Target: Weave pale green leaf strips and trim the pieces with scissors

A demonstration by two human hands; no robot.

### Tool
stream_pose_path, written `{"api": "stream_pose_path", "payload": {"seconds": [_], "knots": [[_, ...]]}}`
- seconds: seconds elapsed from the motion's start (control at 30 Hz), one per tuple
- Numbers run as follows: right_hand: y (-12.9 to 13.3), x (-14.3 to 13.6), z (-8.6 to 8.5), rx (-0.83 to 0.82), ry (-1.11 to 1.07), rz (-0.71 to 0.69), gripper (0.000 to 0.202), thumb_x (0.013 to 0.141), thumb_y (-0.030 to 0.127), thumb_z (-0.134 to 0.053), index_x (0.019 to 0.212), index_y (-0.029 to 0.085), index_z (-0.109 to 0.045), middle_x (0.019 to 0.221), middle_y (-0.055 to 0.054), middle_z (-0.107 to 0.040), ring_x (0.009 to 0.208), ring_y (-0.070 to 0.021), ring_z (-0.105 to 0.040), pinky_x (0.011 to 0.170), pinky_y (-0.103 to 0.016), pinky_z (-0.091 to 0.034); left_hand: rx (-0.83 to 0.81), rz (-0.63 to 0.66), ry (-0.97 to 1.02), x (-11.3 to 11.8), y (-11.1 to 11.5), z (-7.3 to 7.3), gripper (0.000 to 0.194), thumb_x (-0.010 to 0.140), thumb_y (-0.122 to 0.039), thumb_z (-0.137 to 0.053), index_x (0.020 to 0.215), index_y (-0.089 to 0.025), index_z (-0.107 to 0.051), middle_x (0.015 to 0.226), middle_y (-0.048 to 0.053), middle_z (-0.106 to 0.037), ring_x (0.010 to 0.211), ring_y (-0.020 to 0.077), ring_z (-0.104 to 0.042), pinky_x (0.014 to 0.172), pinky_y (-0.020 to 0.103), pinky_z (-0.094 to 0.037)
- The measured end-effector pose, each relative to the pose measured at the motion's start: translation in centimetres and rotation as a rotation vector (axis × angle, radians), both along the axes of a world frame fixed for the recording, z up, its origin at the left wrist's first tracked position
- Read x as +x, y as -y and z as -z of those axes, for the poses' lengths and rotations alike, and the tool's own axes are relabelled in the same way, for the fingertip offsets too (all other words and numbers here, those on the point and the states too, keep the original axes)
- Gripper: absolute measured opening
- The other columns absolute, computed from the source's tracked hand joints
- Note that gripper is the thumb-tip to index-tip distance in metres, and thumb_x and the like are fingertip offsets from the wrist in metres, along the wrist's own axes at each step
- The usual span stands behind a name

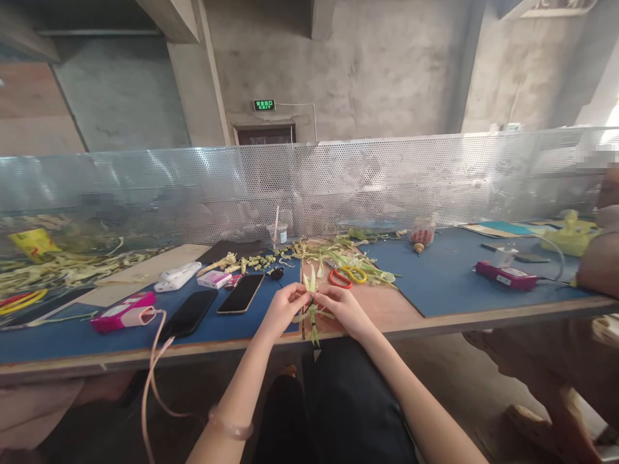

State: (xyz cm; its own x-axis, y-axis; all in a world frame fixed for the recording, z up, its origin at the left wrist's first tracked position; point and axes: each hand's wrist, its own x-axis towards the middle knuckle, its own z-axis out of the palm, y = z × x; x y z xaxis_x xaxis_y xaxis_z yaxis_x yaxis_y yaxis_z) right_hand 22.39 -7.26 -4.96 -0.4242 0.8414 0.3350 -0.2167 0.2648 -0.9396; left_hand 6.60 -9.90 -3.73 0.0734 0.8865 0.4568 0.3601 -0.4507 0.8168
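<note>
Between my two hands is a small figure of pale green leaf strips (314, 316), with pointed ends sticking up and hanging down. My left hand (289, 306) pinches it from the left, thumb and fingertips together. From the other side my right hand (341, 304) pinches it at about the same height, the fingertips of both hands almost meeting. It is held just above the table's front edge. Behind my right hand lie scissors (349, 277) with one red and one yellow handle. Pale green leaf strips (372, 265) are heaped beyond them.
Two phones (242, 294) and a magenta power strip (123, 312) with a hanging cable lie to my left. Small knotted pieces (261, 261) and a plastic cup (279, 233) stand farther back. A perforated metal screen (362, 187) closes the far side. Another magenta power strip (505, 275) lies right.
</note>
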Motion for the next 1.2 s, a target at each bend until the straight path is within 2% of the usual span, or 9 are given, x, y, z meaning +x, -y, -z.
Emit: {"api": "stream_pose_path", "payload": {"seconds": [0.1,0.17,0.27,0.33,0.4,0.47,0.6,0.9,1.2], "knots": [[0.0,0.0,0.0,-0.026,-0.014,0.017,0.03,0.066,0.043,-0.063,0.075,0.015,-0.059,0.074,-0.002,-0.059,0.07,-0.0129,-0.057,0.069,-0.028,-0.046,-0.009,0.013,0.007,0.1,-0.1,0.0,0.029,0.074,-0.043,-0.051,0.083,-0.016,-0.057,0.071,0.002,-0.059,0.063,0.0132,-0.053,0.058,0.024,-0.041],[0.0,0.0,0.0,-0.031,-0.021,0.033,0.029,0.066,0.042,-0.063,0.074,0.015,-0.059,0.073,-0.002,-0.06,0.069,-0.013,-0.056,0.068,-0.028,-0.046,-0.019,0.025,0.04,0.2,0.0,-0.2,0.035,0.075,-0.041,-0.051,0.099,-0.016,-0.054,0.076,0.003,-0.06,0.064,0.013,-0.054,0.059,0.024,-0.042],[0.0,0.0,0.0,-0.01,-0.021,0.056,0.029,0.065,0.042,-0.064,0.072,0.014,-0.06,0.072,-0.002,-0.06,0.068,-0.0131,-0.056,0.067,-0.027,-0.045,-0.016,0.066,0.057,0.6,0.5,-0.7,0.054,0.08,-0.038,-0.046,0.129,-0.02,-0.031,0.074,0.001,-0.059,0.061,0.0117,-0.054,0.059,0.024,-0.043],[0.0,0.1,0.0,0.01,-0.027,0.064,0.028,0.065,0.042,-0.064,0.071,0.015,-0.06,0.071,-0.001,-0.059,0.067,-0.0128,-0.055,0.066,-0.027,-0.044,0.003,0.105,0.035,0.8,0.9,-1.0,0.065,0.082,-0.036,-0.043,0.137,-0.023,-0.012,0.071,-0.001,-0.058,0.06,0.0109,-0.053,0.061,0.024,-0.043],[-0.1,0.1,0.0,0.028,-0.034,0.068,0.026,0.065,0.04,-0.063,0.071,0.015,-0.059,0.07,0.0,-0.058,0.066,-0.0119,-0.053,0.065,-0.025,-0.043,0.021,0.13,0.017,0.9,1.1,-1.1,0.069,0.082,-0.035,-0.044,0.138,-0.025,-0.006,0.076,0.0,-0.06,0.065,0.0112,-0.055,0.066,0.025,-0.045],[-0.1,0.2,0.0,0.046,-0.044,0.066,0.024,0.067,0.038,-0.062,0.071,0.015,-0.059,0.069,0.0,-0.057,0.066,-0.0111,-0.052,0.065,-0.025,-0.043,0.023,0.138,-0.01,0.9,1.2,-1.0,0.063,0.08,-0.034,-0.047,0.136,-0.025,-0.02,0.088,0.003,-0.061,0.076,0.0132,-0.057,0.071,0.027,-0.045],[0.1,0.2,-0.2,0.053,-0.078,0.047,0.022,0.068,0.037,-0.062,0.073,0.016,-0.059,0.071,0.001,-0.058,0.067,-0.0111,-0.052,0.065,-0.024,-0.043,0.008,0.131,-0.094,0.6,0.9,-0.4,0.04,0.076,-0.035,-0.052,0.113,-0.02,-0.054,0.104,0.007,-0.06,0.088,0.0181,-0.057,0.079,0.03,-0.046],[0.6,0.4,-0.6,0.112,-0.028,0.096,0.025,0.068,0.041,-0.06,0.075,0.017,-0.059,0.074,-0.001,-0.06,0.069,-0.0131,-0.054,0.066,-0.026,-0.044,-0.04,0.11,-0.037,0.6,0.7,-0.3,0.034,0.074,-0.036,-0.053,0.102,-0.016,-0.059,0.1,0.008,-0.064,0.091,0.0205,-0.058,0.082,0.031,-0.045],[0.1,0.5,0.1,0.219,0.024,0.107,0.02,0.074,0.034,-0.054,0.081,0.016,-0.058,0.076,-0.001,-0.06,0.072,-0.0132,-0.054,0.068,-0.026,-0.042,-0.049,0.094,-0.07,0.6,0.9,-0.9,0.031,0.077,-0.041,-0.048,0.082,-0.014,-0.062,0.076,0.003,-0.06,0.071,0.0138,-0.054,0.065,0.023,-0.042]]}}
